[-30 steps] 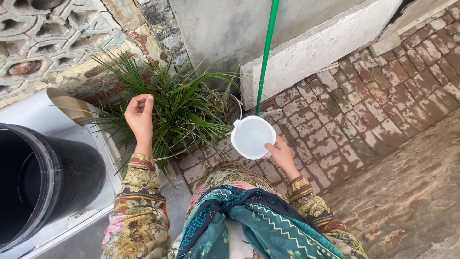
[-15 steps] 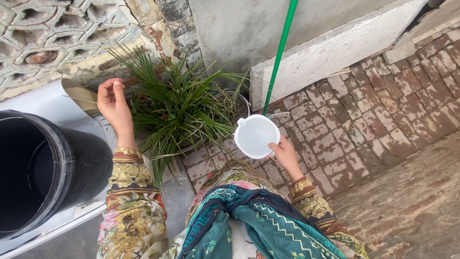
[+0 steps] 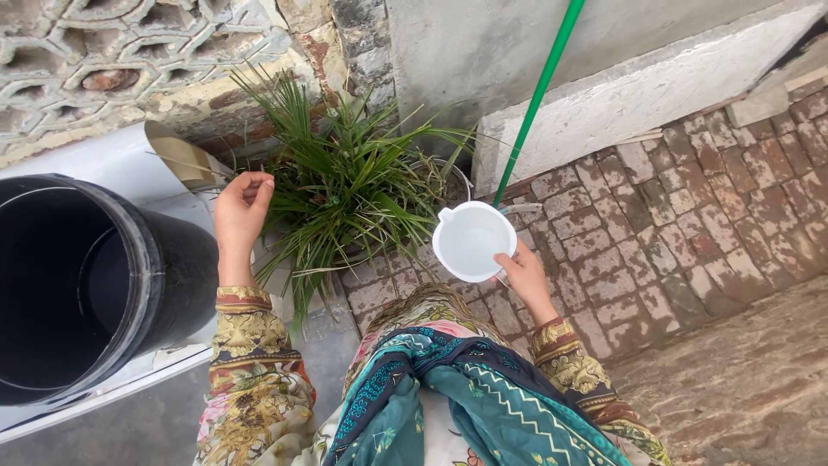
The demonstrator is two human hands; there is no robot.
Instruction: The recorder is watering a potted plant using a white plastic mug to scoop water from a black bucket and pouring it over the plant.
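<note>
Right hand (image 3: 526, 278) grip closed on white jug (image 3: 473, 241) at frame centre; left hand (image 3: 241, 207) loosely curled, empty, touching grassy potted plant (image 3: 354, 185) leaves beside black barrel (image 3: 86, 285).

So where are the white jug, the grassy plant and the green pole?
white jug (image 3: 472, 242), head view, on its inside bottom.
grassy plant (image 3: 349, 185), head view, on the middle of its leaves.
green pole (image 3: 539, 95), head view, midway along its shaft.

Floral sleeves (image 3: 250, 380), teal patterned scarf (image 3: 466, 388)
</note>
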